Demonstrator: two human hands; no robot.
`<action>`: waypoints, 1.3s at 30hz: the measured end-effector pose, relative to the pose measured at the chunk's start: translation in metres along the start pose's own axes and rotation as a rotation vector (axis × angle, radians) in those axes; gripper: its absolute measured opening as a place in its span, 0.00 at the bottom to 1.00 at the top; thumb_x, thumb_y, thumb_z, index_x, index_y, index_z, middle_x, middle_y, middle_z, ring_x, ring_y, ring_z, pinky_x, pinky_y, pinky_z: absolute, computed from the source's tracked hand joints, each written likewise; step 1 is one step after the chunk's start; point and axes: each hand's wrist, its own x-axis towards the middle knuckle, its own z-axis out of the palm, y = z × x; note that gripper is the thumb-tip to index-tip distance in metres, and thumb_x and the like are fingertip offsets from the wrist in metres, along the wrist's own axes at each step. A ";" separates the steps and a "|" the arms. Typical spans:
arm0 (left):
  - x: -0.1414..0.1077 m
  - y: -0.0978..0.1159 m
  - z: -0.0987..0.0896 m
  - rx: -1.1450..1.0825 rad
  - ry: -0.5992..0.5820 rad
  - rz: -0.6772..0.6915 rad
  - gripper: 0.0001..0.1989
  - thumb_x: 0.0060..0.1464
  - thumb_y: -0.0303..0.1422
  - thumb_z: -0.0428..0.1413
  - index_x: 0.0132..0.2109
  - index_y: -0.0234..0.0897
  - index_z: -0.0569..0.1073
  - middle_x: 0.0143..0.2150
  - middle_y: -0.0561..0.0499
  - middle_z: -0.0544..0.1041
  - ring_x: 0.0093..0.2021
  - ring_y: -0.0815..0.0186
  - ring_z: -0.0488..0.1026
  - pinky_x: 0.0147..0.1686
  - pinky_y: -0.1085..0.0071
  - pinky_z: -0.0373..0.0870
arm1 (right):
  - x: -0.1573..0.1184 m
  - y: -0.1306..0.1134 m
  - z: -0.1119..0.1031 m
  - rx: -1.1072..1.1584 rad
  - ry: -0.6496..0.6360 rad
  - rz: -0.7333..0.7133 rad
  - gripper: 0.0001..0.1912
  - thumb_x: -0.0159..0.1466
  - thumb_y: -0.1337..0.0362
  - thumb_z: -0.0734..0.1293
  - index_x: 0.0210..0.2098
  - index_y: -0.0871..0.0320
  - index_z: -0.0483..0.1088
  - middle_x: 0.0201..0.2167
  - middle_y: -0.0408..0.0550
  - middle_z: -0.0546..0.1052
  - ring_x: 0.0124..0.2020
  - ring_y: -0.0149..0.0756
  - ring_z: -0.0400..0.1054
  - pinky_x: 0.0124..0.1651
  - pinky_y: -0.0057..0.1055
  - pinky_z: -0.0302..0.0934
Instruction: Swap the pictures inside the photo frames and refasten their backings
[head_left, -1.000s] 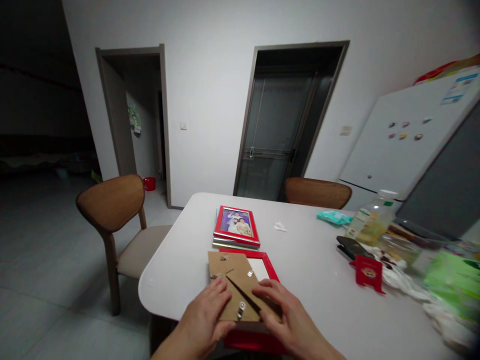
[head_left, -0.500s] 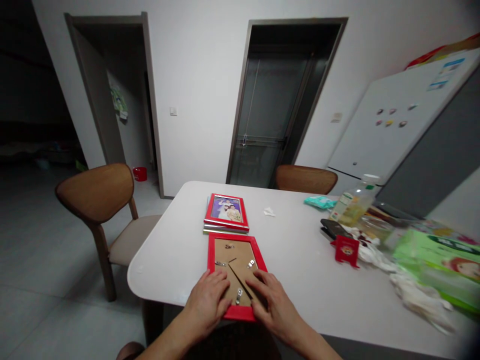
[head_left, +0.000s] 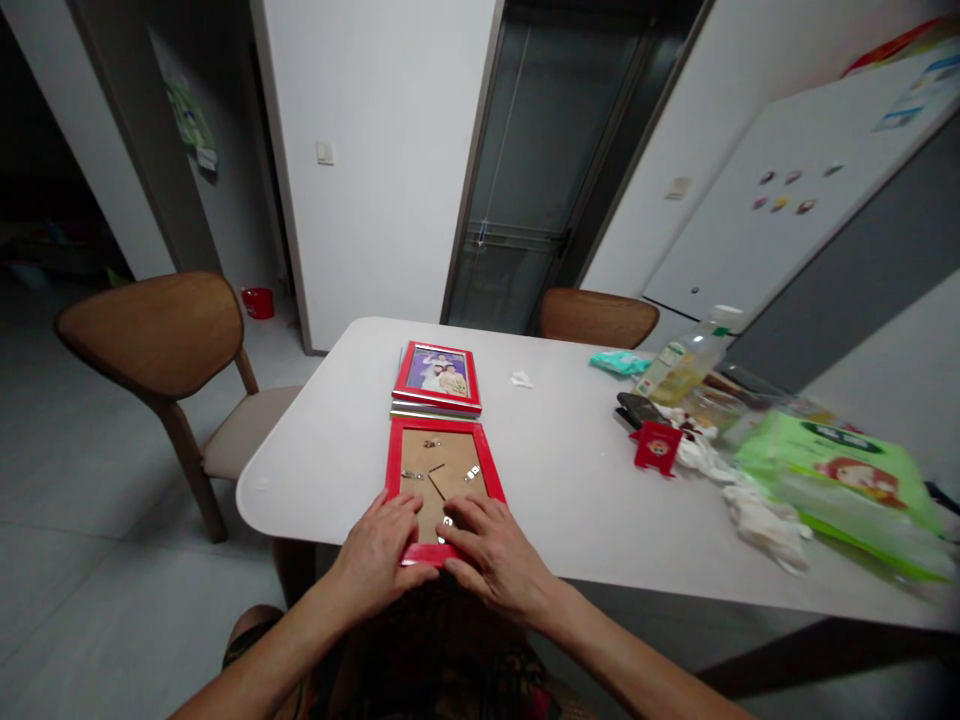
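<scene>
A red picture frame (head_left: 487, 465) lies back side up at the table's near edge. Its brown backing (head_left: 454, 449) carries several small metal clips and a dark, angled slit. My left hand (head_left: 379, 545) holds the frame's near left corner, fingers curled over the side onto the backing and thumb at the near edge. My right hand (head_left: 491, 550) grips the near right part, its fingers over the backing by the lowest clip (head_left: 447, 523) and its thumb at the near rim. Just beyond lies a stack of frames, topped by a red framed photo (head_left: 439, 375) facing up.
On the white table (head_left: 315, 450) lies a crumpled tissue (head_left: 521, 379). To the right are a teal packet (head_left: 619, 362), a bottle (head_left: 686, 360), a black object (head_left: 639, 408), a red card-like piece (head_left: 658, 447) and a green tissue pack (head_left: 840, 470). Wooden chairs (head_left: 154, 325) stand around.
The view has tilted down and shifted. My right hand has moved from the frame's right side to its near edge, covering part of the slit. My left thumb has come to the near rim.
</scene>
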 end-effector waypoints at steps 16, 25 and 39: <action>0.002 -0.006 -0.002 -0.068 -0.004 -0.004 0.17 0.41 0.39 0.59 0.37 0.34 0.68 0.51 0.39 0.67 0.54 0.57 0.60 0.55 0.54 0.51 | 0.003 0.015 0.005 0.012 0.112 0.061 0.22 0.57 0.57 0.59 0.50 0.56 0.60 0.50 0.53 0.62 0.49 0.40 0.54 0.49 0.38 0.51; 0.005 -0.001 -0.005 -0.116 -0.035 -0.083 0.14 0.35 0.34 0.61 0.31 0.36 0.68 0.53 0.41 0.66 0.56 0.58 0.58 0.56 0.56 0.49 | 0.027 0.048 0.005 -0.126 0.101 0.411 0.16 0.59 0.57 0.56 0.41 0.58 0.65 0.44 0.54 0.64 0.43 0.39 0.58 0.44 0.34 0.53; 0.004 0.001 -0.008 -0.160 -0.021 -0.122 0.14 0.34 0.33 0.62 0.31 0.35 0.68 0.53 0.41 0.67 0.55 0.57 0.59 0.56 0.55 0.49 | 0.030 0.044 0.006 -0.131 0.080 0.410 0.14 0.59 0.61 0.56 0.38 0.62 0.67 0.43 0.55 0.65 0.43 0.41 0.58 0.45 0.34 0.55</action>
